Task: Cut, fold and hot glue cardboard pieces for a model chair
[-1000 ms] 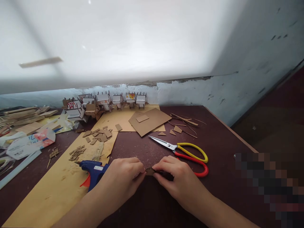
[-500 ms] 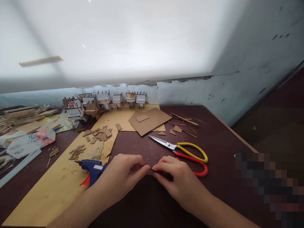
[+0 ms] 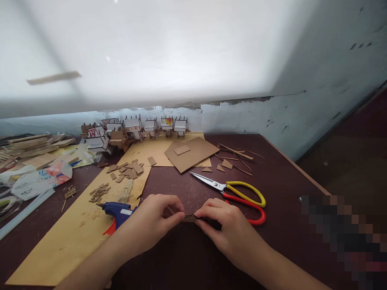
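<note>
"From the head view, what do the two hands have?"

"One small cardboard piece, held low in the middle, just above the bench. The right hand pinches its right end between thumb and forefinger. The left hand has its fingertips at the left end; whether those fingers grip or merely touch, I cannot tell."

"Count the rest."

"One pair of scissors, blades apart from the hands, red handle partly behind the right hand. One blue glue gun, partly covered by the left forearm. One large cardboard sheet with one small rectangle on it. Three offcuts near its right corner, and several thin strips. Two heaps of cardboard bits, a larger-cut heap and a finer heap, both on yellow paper. At least seven miniature chairs toward the wall; some overlap."

"And edges, room?"

"The bench's right edge slants toward us, well apart from the scissors. Dark bench top shows between scissors and edge, and again between the hands and the large sheet. It's tighter sideways: glue gun just beside the left arm, scissors just beside the right hand."
</note>
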`<action>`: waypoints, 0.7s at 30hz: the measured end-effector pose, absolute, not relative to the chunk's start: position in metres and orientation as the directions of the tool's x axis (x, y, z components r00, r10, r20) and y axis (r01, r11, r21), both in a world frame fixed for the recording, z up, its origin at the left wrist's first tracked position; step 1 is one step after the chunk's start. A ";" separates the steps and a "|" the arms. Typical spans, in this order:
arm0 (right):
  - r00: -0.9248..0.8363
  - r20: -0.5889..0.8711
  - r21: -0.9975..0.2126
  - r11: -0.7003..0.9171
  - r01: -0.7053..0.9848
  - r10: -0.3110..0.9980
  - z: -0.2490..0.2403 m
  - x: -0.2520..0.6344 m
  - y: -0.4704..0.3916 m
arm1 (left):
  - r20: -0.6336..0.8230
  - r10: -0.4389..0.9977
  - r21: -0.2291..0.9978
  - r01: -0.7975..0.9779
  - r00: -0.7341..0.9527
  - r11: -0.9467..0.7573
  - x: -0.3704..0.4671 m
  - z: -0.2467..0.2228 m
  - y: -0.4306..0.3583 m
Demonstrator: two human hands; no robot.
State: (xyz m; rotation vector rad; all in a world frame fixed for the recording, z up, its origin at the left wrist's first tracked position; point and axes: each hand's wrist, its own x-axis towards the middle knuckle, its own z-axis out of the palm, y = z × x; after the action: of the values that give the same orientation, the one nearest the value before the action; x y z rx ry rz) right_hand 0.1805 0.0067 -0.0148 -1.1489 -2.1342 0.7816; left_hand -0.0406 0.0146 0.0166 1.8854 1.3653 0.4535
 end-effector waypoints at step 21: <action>-0.458 0.219 -0.729 0.456 0.510 0.862 -0.015 0.181 0.006 | -0.125 0.907 0.717 0.668 0.401 -0.197 -0.044 0.006 0.012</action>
State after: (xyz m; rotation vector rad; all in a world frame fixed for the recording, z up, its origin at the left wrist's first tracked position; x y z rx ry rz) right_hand 0.1811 0.0059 -0.0154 -1.1400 -2.1289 0.7906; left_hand -0.0436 0.0120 0.0063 1.9479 1.3437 0.4279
